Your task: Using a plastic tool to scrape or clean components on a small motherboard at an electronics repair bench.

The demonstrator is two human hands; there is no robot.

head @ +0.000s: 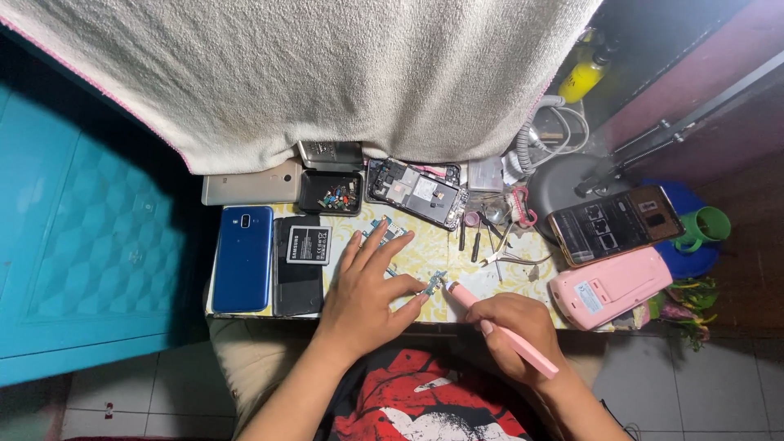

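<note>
On the table's near edge, the left hand [365, 292] is pinning a small circuit board [433, 283] with spread fingers, while the right hand [514, 331] is gripping a pink tool [502, 328], tip touching the board's right end.

The person's two forearms are bare, with no sleeves reaching into view, and neither wrist carries a watch or band. The left hand [369, 296] and right hand [514, 333] wear no gloves, and no rings can be made out on the fingers. Between the arms shows a dark shirt [425, 400] printed with a red and white graphic. Light beige trousers [253, 359] cover the lap.
</note>
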